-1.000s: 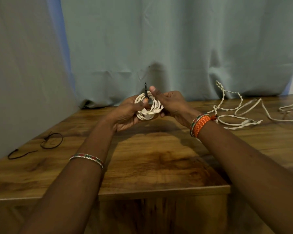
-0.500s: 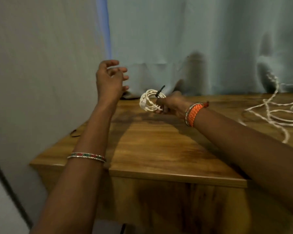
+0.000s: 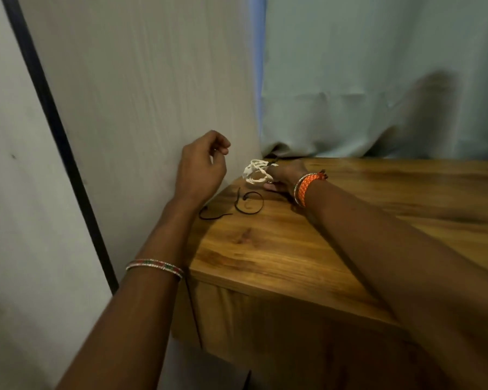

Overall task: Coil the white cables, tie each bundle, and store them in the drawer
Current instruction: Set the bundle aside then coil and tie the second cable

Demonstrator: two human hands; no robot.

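Note:
A small coiled white cable bundle [image 3: 255, 171] with a black tie around it sits at the far left corner of the wooden table [image 3: 335, 243]. My right hand [image 3: 286, 175] grips the bundle low over the tabletop. My left hand [image 3: 202, 166] hangs in the air to the left of the bundle, off the table's edge, fingers loosely curled and holding nothing. A loose black tie cord [image 3: 238, 205] lies on the table just in front of the bundle. No drawer opening shows in this view.
A pale wall panel [image 3: 141, 108] stands close on the left, with a dark vertical strip [image 3: 59, 142] beside it. A grey-green curtain [image 3: 378, 80] hangs behind the table. The table's wooden front face [image 3: 265, 327] drops below the near edge.
My left hand let go of the bundle and lifted away to the left. My right hand carried the tied bundle to the table's far left corner. The view swung left, and the loose cables left the frame.

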